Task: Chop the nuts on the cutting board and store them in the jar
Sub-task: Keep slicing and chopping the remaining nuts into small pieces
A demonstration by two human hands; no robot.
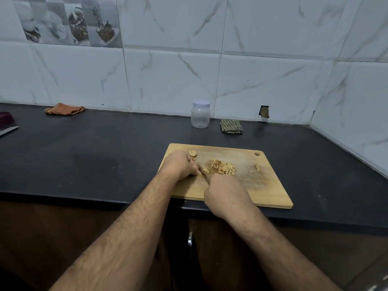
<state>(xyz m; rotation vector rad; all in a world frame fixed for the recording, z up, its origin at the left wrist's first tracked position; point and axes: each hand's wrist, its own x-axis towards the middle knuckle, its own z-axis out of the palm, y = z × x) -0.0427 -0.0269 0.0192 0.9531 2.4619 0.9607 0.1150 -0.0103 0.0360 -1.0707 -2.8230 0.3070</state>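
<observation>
- surface (105,148): matt black
- cutting board (270,192): pale yellow wood
- nuts (222,167): tan
- jar (200,117): clear, lilac lid
- left cloth (64,109): orange check
- right cloth (231,126): green check
- wall tiles (262,85): white, grey-veined marble

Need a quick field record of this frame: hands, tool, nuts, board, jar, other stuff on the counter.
left hand: curled on the cutting board, holding a nut at the blade
right hand: grips the knife
knife: blade down on the board beside the left fingers
chopped nuts: pile mid-board
uncut nuts: far left of board
stray pieces: right side of board
cutting board: wooden, at the counter's front edge
jar: clear, empty, lid on, behind the board
cloths: orange, green checked
</observation>
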